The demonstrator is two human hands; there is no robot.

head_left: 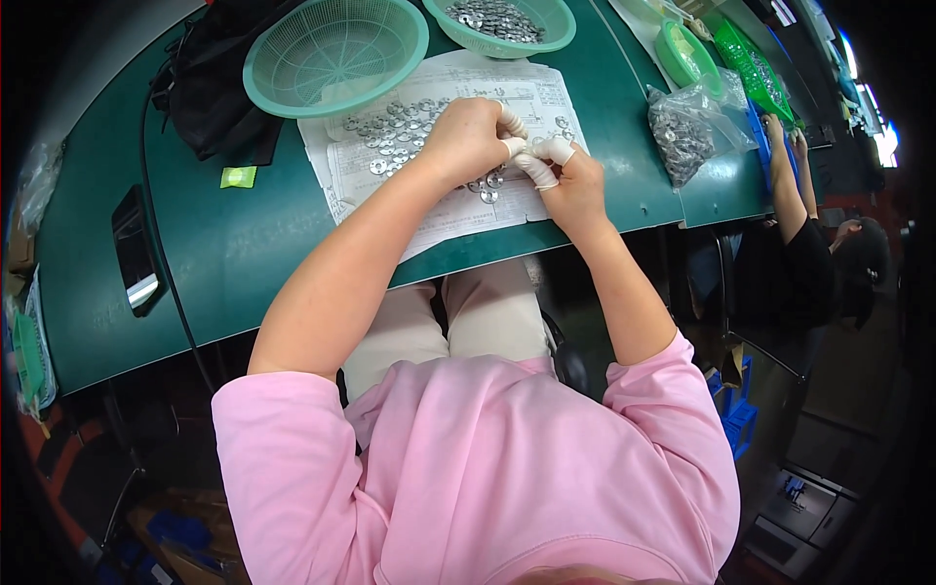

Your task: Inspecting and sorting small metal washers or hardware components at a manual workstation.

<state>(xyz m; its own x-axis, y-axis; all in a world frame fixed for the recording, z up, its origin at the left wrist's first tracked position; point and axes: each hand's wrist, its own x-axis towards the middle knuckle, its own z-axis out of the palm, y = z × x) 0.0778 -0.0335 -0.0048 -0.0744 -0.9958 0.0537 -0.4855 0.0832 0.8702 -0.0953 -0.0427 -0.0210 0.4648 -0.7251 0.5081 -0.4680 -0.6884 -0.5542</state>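
Note:
My left hand [470,136] and my right hand [573,187] meet over a printed paper sheet [444,226], their fingertips pinched together. White finger cots cover several fingers on both. Whatever lies between the fingertips is too small and too hidden to make out. Many small shiny metal discs [395,144] with centre holes are spread on the paper to the left of my hands. A few more metal discs [489,195] lie just below my fingers, and several others sit near the sheet's right side.
Behind the paper stand a green mesh basket [336,49] and another basket [485,44] holding metal parts. A clear bag of parts [682,136] lies right; a phone [136,249], a cable and a black bag [210,78] lie left. A co-worker's arm [784,175] reaches in at right.

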